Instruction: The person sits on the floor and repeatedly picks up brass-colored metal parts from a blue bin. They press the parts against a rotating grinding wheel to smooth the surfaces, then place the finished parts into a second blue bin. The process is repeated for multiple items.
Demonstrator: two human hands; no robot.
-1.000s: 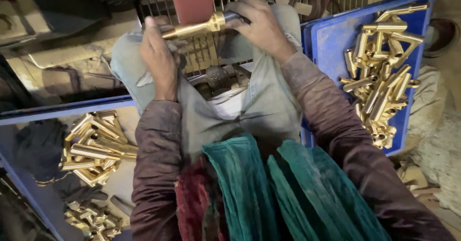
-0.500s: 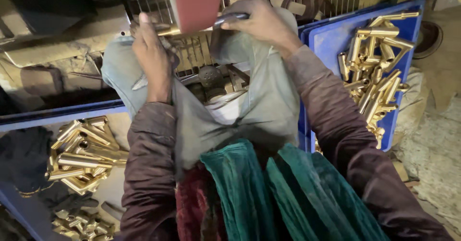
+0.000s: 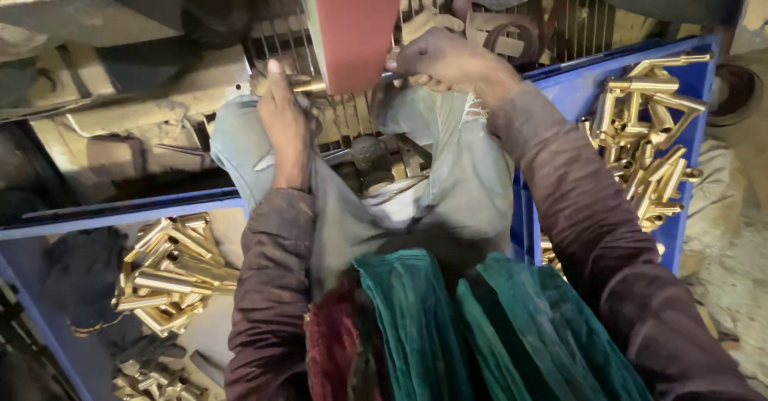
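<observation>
From the head camera, looking down: the left hand [image 3: 284,129] reaches forward with its fingers [image 3: 276,77] curled shut around one end of a long brass rod-shaped part [image 3: 308,85], of which only a short golden stretch shows. The right hand [image 3: 444,65] is closed in a fist at the other end, gripping what looks like a thin dark shaft, though the hold itself is partly hidden. Between the two hands the part passes behind a broad dark-red vertical sanding belt [image 3: 356,25], which covers its middle. Beyond the belt stands a rusty metal wire grille [image 3: 576,25].

A worn grey-blue cloth [image 3: 464,177] lies draped under both forearms, over the lap. The sleeves are dull maroon, and folds of teal green fabric [image 3: 448,329] fill the lower middle.

To the right, a blue plastic crate [image 3: 576,89] holds a heap of brass tube fittings [image 3: 648,153]. To the left, a second pile of brass fittings [image 3: 164,273] lies in a blue-edged tray [image 3: 120,213], beside a dark glove [image 3: 80,273].
</observation>
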